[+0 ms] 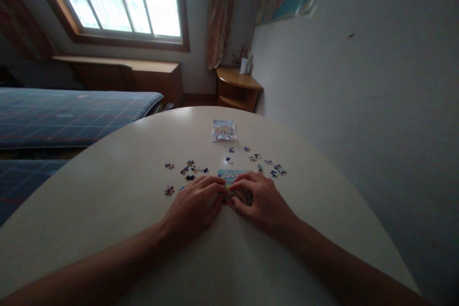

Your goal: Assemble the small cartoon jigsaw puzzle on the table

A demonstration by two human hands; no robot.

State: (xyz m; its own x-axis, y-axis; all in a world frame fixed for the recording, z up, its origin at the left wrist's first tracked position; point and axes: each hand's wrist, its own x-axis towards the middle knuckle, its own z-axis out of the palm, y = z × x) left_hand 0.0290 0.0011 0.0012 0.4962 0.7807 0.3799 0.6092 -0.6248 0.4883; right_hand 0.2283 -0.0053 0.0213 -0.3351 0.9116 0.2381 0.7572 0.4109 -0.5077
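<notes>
A partly joined jigsaw puzzle with a light blue top strip and lettering lies on the white round table. My left hand is at its left side, with fingers and thumb closed on that edge. From the right, my right hand curls over the puzzle, and its thumb and fingers grip near the middle. The fingertips of both hands almost meet. My hands hide much of the puzzle, and whether a single loose piece sits between the fingers is too small to tell.
Loose jigsaw pieces lie left of the puzzle, and more pieces are scattered to the right. Farther back rests a small printed picture sheet. A plaid mattress is beyond the table's left edge; a wall stands on the right.
</notes>
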